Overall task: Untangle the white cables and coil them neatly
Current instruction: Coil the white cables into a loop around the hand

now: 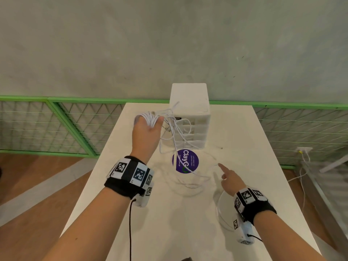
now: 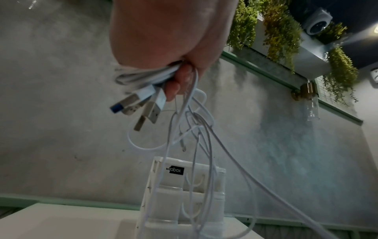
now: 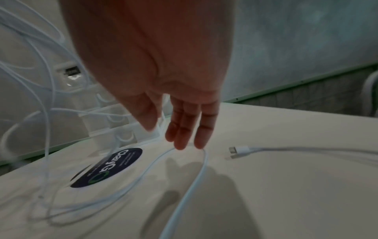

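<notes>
Above the table (image 1: 244, 129), white cables (image 1: 175, 132) in left grip (image 1: 146, 129) — strands dangling

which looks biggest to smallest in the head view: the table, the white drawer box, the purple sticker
1. table
2. white drawer box, though it stands farther from the camera
3. purple sticker

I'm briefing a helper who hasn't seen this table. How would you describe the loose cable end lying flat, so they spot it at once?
Start at the white table and find the purple round sticker in front of the drawer box. Beside it, past the right hand, a white plug lies flat. Unlike the plugs the left hand holds up, it rests alone on the table.
</notes>
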Tool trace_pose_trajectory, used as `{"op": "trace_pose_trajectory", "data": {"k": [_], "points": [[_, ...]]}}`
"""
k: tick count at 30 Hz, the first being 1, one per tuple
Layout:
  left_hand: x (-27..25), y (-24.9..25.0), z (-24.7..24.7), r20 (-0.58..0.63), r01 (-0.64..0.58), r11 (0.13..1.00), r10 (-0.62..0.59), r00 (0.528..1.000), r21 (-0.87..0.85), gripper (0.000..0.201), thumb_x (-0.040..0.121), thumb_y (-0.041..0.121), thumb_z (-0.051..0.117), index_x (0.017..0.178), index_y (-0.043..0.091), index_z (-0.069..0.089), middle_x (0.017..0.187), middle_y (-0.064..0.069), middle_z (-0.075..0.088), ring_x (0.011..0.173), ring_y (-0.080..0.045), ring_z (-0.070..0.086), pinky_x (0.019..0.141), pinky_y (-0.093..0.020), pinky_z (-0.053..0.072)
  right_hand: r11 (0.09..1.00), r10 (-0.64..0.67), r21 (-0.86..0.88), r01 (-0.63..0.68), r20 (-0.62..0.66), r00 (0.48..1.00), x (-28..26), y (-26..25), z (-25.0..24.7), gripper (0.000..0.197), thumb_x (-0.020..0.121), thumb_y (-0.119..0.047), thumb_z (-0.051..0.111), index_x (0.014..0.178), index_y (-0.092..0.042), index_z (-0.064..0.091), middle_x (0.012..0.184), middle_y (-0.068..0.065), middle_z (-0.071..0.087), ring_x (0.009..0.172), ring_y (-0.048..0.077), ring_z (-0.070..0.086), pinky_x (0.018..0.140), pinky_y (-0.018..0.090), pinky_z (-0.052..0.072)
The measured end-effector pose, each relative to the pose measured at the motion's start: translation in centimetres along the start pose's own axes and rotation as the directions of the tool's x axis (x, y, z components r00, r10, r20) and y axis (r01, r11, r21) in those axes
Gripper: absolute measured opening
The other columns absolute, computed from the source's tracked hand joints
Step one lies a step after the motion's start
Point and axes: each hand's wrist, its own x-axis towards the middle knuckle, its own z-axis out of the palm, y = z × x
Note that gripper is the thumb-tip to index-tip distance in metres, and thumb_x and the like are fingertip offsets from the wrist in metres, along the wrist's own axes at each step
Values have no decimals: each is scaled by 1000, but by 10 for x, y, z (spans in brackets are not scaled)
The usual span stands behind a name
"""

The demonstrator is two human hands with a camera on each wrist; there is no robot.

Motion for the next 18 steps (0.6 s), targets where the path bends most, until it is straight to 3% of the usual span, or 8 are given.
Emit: {"op": "trace_pose_trajectory", "data": {"k": [1, 3, 6, 8, 10, 12, 14, 18], "points": [[-2, 1, 1, 26, -8, 1000, 8, 1000, 1, 32, 90, 32, 63, 95, 5, 46, 96, -9, 51, 86, -19, 49, 71, -22, 34, 999, -4, -36, 4, 0, 1000, 1, -1, 1, 65, 87, 0, 39, 146, -25, 23, 124, 13, 50, 113, 27, 53, 94, 33, 44], [-5, 1, 3, 87, -38, 999, 39, 995, -8, 33, 89, 33, 63, 91, 6, 45, 85, -2, 50, 77, -16, 49, 62, -19, 32, 998, -53, -23, 52, -69, 996, 4, -4, 3, 62, 84, 6, 39, 140, -20, 36, 127, 14, 47, 118, 29, 50, 98, 34, 43], [-9, 1, 4, 186, -47, 998, 52, 981, -30, 40, 87, 39, 64, 89, 3, 47, 76, -3, 52, 66, -14, 48, 55, -21, 36, 949, -242, 144, 280, -234, 942, 1, -25, -1, 40, 87, 3, 45, 120, -14, 60, 121, 12, 59, 112, 25, 56, 96, 28, 40], [-9, 2, 4, 236, -44, 997, 58, 970, -65, 43, 86, 42, 64, 93, 1, 52, 81, -9, 59, 68, -16, 53, 59, -25, 41, 912, -329, 203, 357, -159, 931, -7, -50, -4, 26, 93, -15, 51, 114, -15, 66, 121, 6, 63, 111, 20, 58, 97, 27, 40], [-11, 8, 2, 273, -75, 992, 101, 957, -104, 32, 87, 38, 64, 89, 7, 55, 79, -2, 60, 66, -7, 54, 59, -19, 41, 913, -376, 167, 373, -13, 927, -11, -74, -2, 32, 96, -27, 47, 122, -15, 61, 129, 5, 59, 118, 21, 54, 103, 31, 38], [-14, 18, -2, 309, -72, 982, 125, 943, -177, 24, 90, 31, 63, 77, 14, 52, 66, 5, 53, 51, 2, 48, 50, -13, 37, 907, -397, 177, 383, 51, 916, -14, -93, 2, 38, 98, -29, 42, 130, -10, 51, 140, 8, 49, 126, 25, 47, 107, 37, 34], [-16, 27, -6, 344, -32, 968, 120, 931, -250, 27, 91, 26, 62, 69, 18, 48, 56, 9, 48, 41, -1, 41, 43, -15, 34, 879, -435, 251, 406, 68, 898, -14, -105, 8, 40, 99, -28, 38, 130, -5, 48, 144, 8, 42, 130, 27, 41, 109, 39, 32], [-21, 39, -12, 425, 62, 924, 113, 898, -377, 25, 92, 16, 61, 69, 19, 50, 46, 14, 44, 43, -2, 38, 42, -16, 29, 854, -408, 399, 334, 116, 906, -14, -124, 12, 43, 98, -33, 42, 133, -8, 47, 132, 5, 50, 129, 23, 42, 106, 31, 31]]}}
